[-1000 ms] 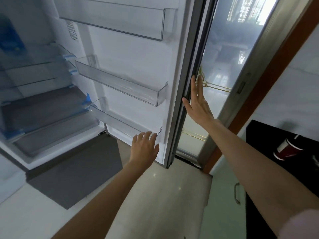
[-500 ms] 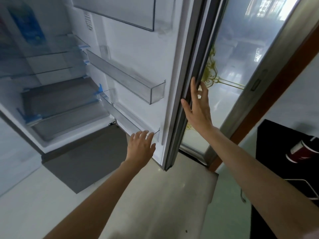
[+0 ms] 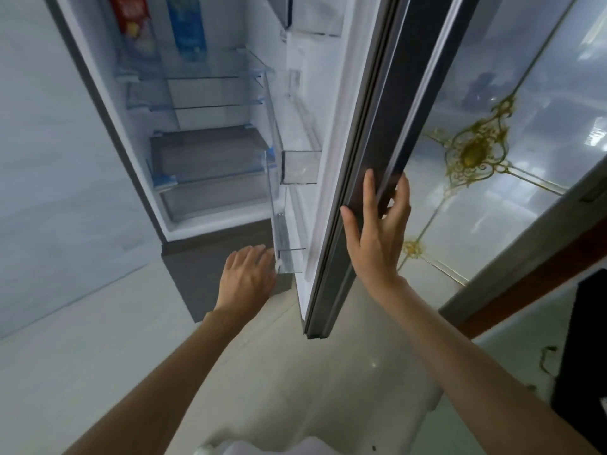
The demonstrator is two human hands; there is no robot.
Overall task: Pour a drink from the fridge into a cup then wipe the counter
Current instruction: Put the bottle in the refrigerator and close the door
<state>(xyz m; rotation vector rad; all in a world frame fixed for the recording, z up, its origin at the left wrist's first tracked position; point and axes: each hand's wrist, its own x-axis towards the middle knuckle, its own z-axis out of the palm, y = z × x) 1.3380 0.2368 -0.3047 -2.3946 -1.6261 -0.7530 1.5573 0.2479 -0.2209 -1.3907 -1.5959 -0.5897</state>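
Early stage: the fridge door (image 3: 391, 133) stands open, right hand (image 3: 377, 231) gripping its edge, left hand (image 3: 246, 280) loose; cartons (image 3: 187, 24), probably drinks, sit untouched at eleven o'clock.

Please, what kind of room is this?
Most likely a home kitchen. An open fridge holds a red carton and a blue carton; the right hand holds its door, near a dark counter.
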